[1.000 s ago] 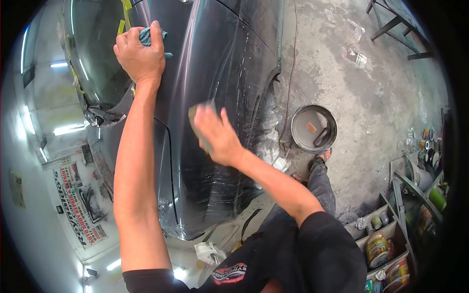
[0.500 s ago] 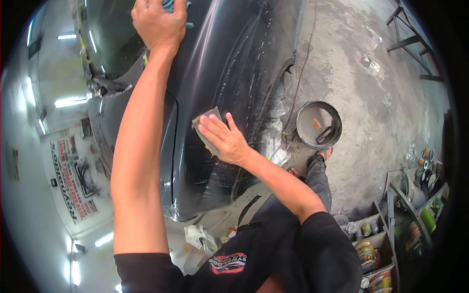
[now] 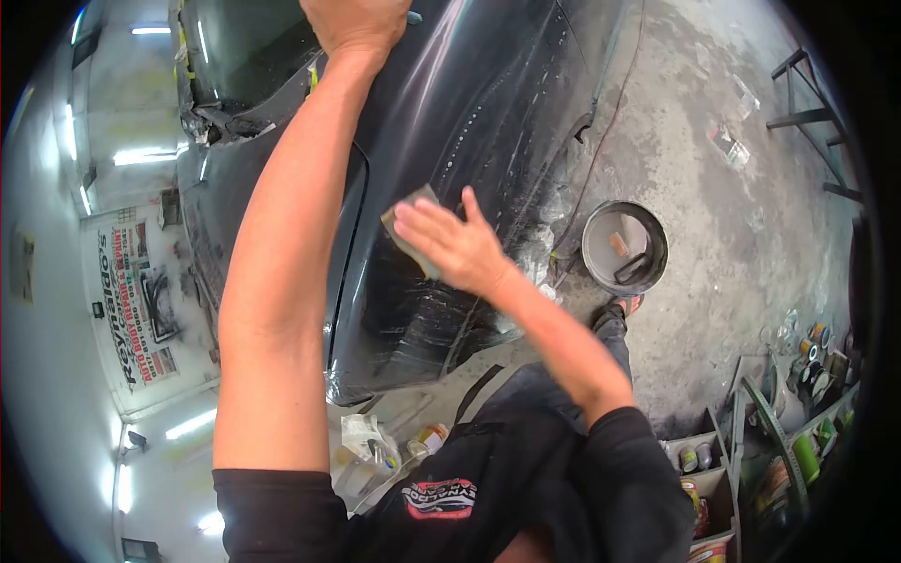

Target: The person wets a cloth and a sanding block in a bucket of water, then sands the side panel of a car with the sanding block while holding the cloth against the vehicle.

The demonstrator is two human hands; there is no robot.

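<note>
My right hand (image 3: 457, 246) lies flat, its fingers pressing a folded piece of sandpaper (image 3: 404, 214) against the dark car body panel (image 3: 394, 324). The panel looks wet, with drops and pale streaks below and to the right of the sandpaper. My left hand (image 3: 359, 21) reaches to the far part of the car, its fingers cut off by the top edge of the view. Just a corner of a blue cloth (image 3: 414, 18) shows beside it.
A round basin (image 3: 586, 246) of water stands on the concrete floor by my foot, with a brown block and a dark item inside. Shelves (image 3: 718, 469) with cans are at lower right. A metal stand (image 3: 798, 119) stands at upper right. A cable runs along the floor.
The view has shifted, so the car and basin appear farther right. My right hand has slid a little with the sandpaper over the panel. Less of the blue cloth shows by my left hand.
</note>
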